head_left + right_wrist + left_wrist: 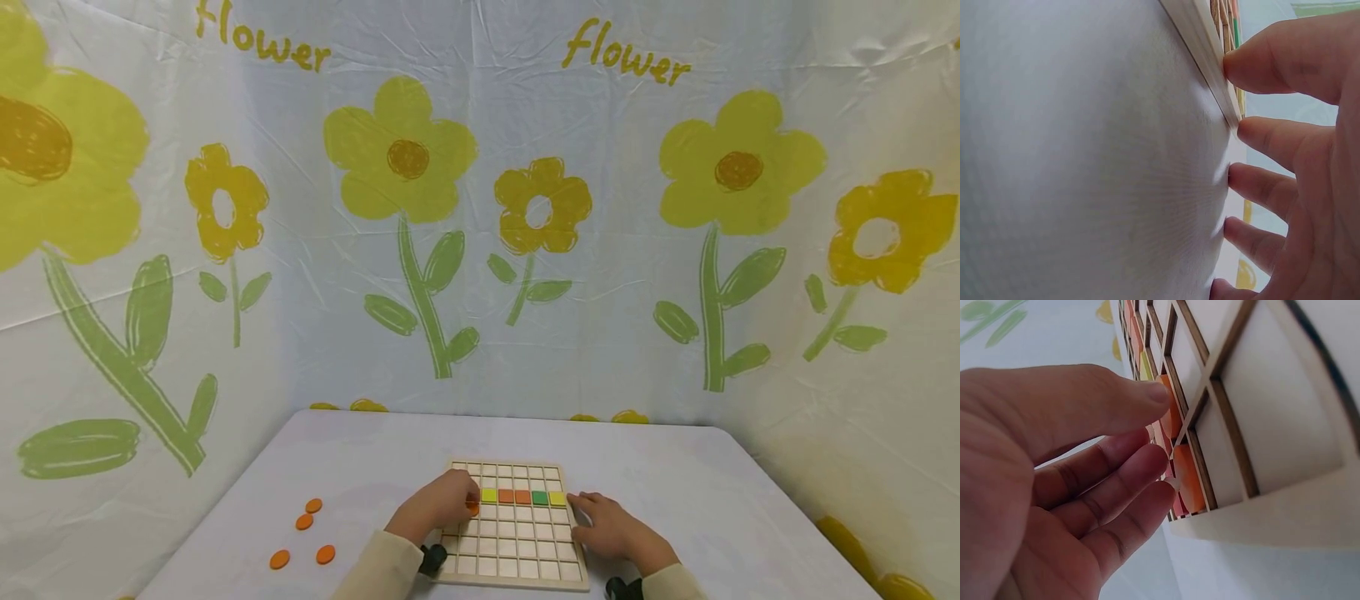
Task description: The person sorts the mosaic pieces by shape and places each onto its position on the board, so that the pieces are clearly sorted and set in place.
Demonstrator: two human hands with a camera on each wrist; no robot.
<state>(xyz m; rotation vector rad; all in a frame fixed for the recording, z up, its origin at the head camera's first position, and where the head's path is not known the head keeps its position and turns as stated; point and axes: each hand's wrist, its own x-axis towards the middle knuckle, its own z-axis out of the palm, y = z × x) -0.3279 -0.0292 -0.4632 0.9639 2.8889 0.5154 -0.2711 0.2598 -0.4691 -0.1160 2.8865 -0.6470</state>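
Observation:
A wooden grid board (525, 571) lies on the table, with a row of yellow, orange-red and green square tiles (522, 497) across it. At its left side my left hand (447, 500) pinches an orange disc (1174, 415) between thumb and index finger, over a cell just below the tile row. Another orange disc (1189, 478) sits in a neighbouring cell, near the other fingertips. Red pieces beside it are partly covered by the fingers. My right hand (611, 525) rests at the board's right edge, its thumb touching the frame and its fingers spread on the table.
Several loose orange discs, among them one disc (326, 554) nearest the board, lie on the white table (360, 450) to the left. A cloth printed with flowers (480, 358) hangs behind and on both sides of the table.

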